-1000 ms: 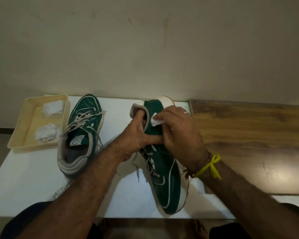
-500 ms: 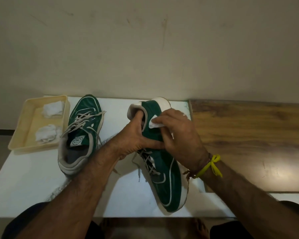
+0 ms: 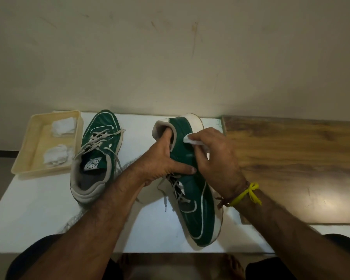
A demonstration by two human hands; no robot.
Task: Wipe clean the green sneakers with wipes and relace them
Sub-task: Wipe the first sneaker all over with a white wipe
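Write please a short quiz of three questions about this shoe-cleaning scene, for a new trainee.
1. True or false: the right hand presses a white wipe on the green sneaker with the white sole.
2. Where are the left hand's fingers? A) inside the collar of that sneaker B) in the tray C) flat on the table
3. How many crumpled white wipes lie in the beige plastic tray?

Key: 1 true; 2 A; 3 two.
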